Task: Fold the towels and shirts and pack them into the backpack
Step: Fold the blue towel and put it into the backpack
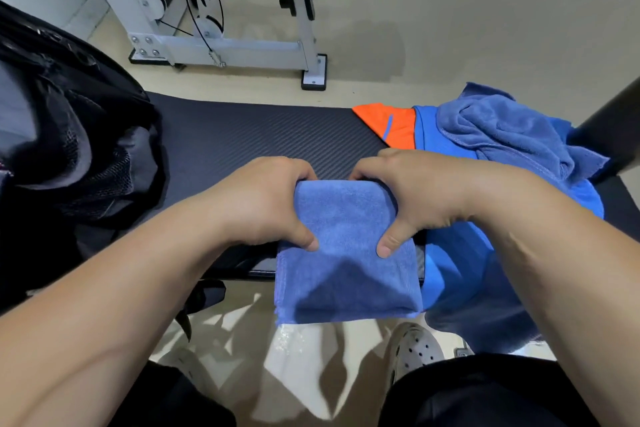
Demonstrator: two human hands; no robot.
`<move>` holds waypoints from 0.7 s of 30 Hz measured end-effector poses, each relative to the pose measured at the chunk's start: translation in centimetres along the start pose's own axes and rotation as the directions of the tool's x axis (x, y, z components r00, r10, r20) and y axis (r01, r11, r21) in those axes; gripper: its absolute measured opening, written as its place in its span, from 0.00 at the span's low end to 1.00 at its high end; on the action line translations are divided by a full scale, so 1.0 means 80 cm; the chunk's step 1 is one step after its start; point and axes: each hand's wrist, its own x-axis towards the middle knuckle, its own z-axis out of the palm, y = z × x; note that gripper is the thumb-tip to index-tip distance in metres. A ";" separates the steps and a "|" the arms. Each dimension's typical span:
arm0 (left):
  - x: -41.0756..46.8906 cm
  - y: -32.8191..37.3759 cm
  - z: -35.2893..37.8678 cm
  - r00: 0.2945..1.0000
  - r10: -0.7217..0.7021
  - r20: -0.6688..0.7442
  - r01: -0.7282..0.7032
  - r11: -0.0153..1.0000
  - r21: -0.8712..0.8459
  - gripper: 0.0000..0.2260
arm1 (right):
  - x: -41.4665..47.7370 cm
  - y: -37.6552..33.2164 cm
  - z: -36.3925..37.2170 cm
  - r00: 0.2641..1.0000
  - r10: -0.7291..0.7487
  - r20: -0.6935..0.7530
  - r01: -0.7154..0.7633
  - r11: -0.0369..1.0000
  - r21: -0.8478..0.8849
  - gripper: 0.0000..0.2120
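The left hand and the right hand both grip a folded blue terry towel, one at each side, fingers curled over its far edge and thumbs pressed on its top face. The towel lies at the near edge of a black textured padded bench, its lower part hanging over the edge. An open black backpack sits at the bench's left end, while on the right a crumpled blue towel rests on a bright blue shirt with an orange panel, just beside the right hand.
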 end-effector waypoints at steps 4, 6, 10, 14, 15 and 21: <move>-0.003 0.005 -0.001 1.000 0.026 -0.010 -0.026 0.998 0.060 0.23 | -0.011 -0.001 0.001 1.000 0.025 0.018 -0.024 0.999 -0.025 0.36; -0.006 0.009 -0.002 0.999 0.029 -0.021 -0.028 0.998 0.065 0.23 | -0.011 -0.004 0.003 0.999 0.032 0.008 -0.031 0.999 -0.022 0.32; -0.011 0.015 -0.006 0.996 0.045 -0.078 -0.040 0.996 0.075 0.21 | -0.014 -0.007 0.001 0.997 0.055 -0.057 -0.057 0.998 -0.038 0.28; -0.005 0.011 -0.010 0.946 0.073 -0.315 -0.049 0.995 0.083 0.14 | -0.009 -0.005 0.000 0.936 0.076 -0.345 -0.118 0.988 -0.102 0.25; -0.001 0.009 -0.009 0.911 0.102 -0.400 -0.055 0.990 0.129 0.13 | -0.003 -0.003 0.002 0.888 0.068 -0.454 -0.131 0.985 -0.109 0.22; 0.017 -0.008 0.012 0.777 0.193 -0.599 -0.016 0.957 0.288 0.08 | 0.020 -0.001 0.024 0.692 0.089 -0.716 -0.133 0.991 -0.006 0.15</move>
